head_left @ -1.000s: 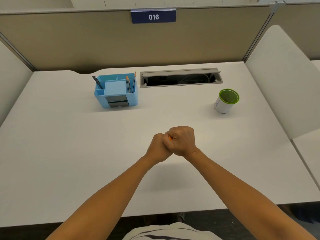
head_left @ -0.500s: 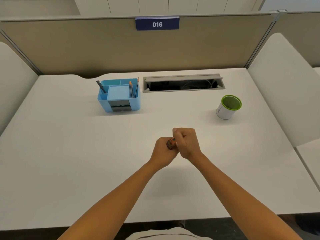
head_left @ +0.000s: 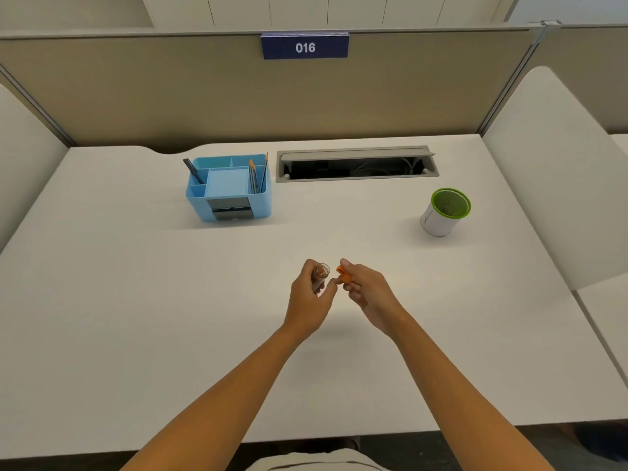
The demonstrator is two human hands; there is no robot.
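The small clear tube [head_left: 320,275] sits over the middle of the worktop [head_left: 136,300], lifted above it in the left hand [head_left: 310,299]. Its long axis runs from near to far with a slight lean to the right, and its round open mouth is at the far, upper end. Something brownish shows inside, too small to make out. The left hand's fingers curl round the lower part of the tube, the back of the hand faces left and near, and the forearm comes in from the near-left edge. Just to the right, with a narrow gap between them, the right hand [head_left: 368,289] pinches a small orange piece [head_left: 343,274] between thumb and forefinger. The piece juts left toward the tube's mouth, but which way its own axis lies is too small to tell. The other right fingers are loosely bent beneath it, and the forearm slants in from the near-right. The two hands come close at the fingertips; whether they touch cannot be told. Bare worktop lies all round the hands, with wide room to the left, the right and the near edge. Far left stands a blue desk organizer [head_left: 234,202] with pencils [head_left: 256,176] upright in its right compartment and a dark pen [head_left: 193,171] leaning in its left one. Right of it is a long cable slot [head_left: 356,169] near the far edge. A white cup with a green rim [head_left: 441,219] stands to the far right, well apart from the hands. A partition [head_left: 170,96] bearing a sign reading 016 [head_left: 304,46] closes the far side.
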